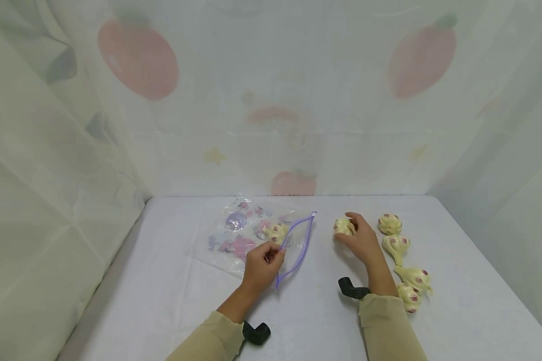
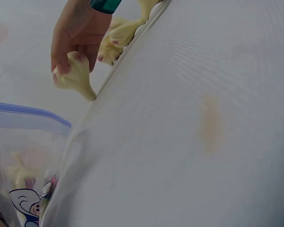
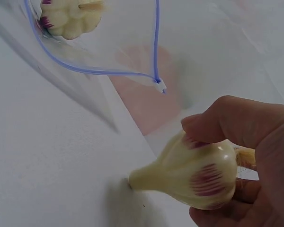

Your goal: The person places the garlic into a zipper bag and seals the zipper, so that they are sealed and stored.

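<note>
Between the thumb and fingers of my right hand (image 1: 362, 241) is a garlic bulb (image 3: 199, 175), cream with purple streaks, its stem pointing away from the palm. My left hand (image 1: 263, 263) pinches the near edge of a clear zip bag (image 1: 217, 255) printed with cartoon figures. The bag's purple zip (image 1: 305, 246) is parted, so its mouth gapes toward the right hand. Inside lies another garlic bulb (image 1: 277, 233), also visible through the plastic in the left wrist view. The held bulb is outside the bag, to the right of the mouth.
Several more garlic bulbs (image 1: 396, 246) lie in a rough column right of my right forearm. A white cloth covers the table (image 1: 162, 311). Pale printed curtains (image 1: 280, 125) hang behind and at both sides. Black wrist devices (image 1: 256, 333) stick out near both sleeves.
</note>
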Demonstrator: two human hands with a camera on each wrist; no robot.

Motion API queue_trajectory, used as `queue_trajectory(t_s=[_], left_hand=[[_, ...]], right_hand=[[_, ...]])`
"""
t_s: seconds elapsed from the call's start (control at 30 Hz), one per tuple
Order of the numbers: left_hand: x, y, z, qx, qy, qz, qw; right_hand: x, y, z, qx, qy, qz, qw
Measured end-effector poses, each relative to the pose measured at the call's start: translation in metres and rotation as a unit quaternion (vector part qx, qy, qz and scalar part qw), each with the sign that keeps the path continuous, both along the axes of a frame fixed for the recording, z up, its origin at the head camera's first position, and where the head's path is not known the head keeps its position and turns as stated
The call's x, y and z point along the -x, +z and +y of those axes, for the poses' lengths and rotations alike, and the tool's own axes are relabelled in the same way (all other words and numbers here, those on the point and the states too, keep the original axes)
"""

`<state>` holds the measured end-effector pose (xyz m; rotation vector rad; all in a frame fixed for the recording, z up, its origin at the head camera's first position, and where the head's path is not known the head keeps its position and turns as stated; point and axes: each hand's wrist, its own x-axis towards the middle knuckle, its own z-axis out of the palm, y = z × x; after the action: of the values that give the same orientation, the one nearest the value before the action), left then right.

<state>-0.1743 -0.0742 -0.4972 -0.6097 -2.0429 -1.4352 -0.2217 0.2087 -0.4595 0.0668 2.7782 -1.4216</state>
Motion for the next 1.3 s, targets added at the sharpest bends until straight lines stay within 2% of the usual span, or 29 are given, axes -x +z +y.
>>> queue_trajectory(t_s=[0.17, 0.3, 0.57, 0.63, 1.0, 1.3], left_hand=[[0.0, 0.0, 0.0, 0.005, 0.006, -0.013, 0.9999], [-0.001, 0.003, 0.002, 0.01, 0.016, -0.004, 0.9998], [-0.017, 0.032, 0.007, 0.005, 0.014, 0.008, 0.9999], [-0.018, 0.034, 0.007, 0.005, 0.013, 0.006, 0.9999], [-0.018, 0.032, 0.006, 0.001, 0.013, 0.0, 0.9999], [-0.017, 0.031, 0.006, 0.007, 0.013, -0.003, 0.9999]], right_hand=[[-0.001, 0.001, -0.001, -0.018, 0.021, -0.001, 1.0], [-0.002, 0.0, -0.002, -0.017, 0.022, 0.002, 1.0], [0.0, -0.001, -0.005, 0.007, 0.024, 0.003, 1.0], [-0.001, -0.001, -0.006, 0.008, 0.029, 0.004, 1.0], [-0.002, -0.002, -0.01, 0.04, 0.05, 0.005, 0.998], [-0.004, 0.006, -0.017, 0.081, 0.08, 0.021, 0.993]])
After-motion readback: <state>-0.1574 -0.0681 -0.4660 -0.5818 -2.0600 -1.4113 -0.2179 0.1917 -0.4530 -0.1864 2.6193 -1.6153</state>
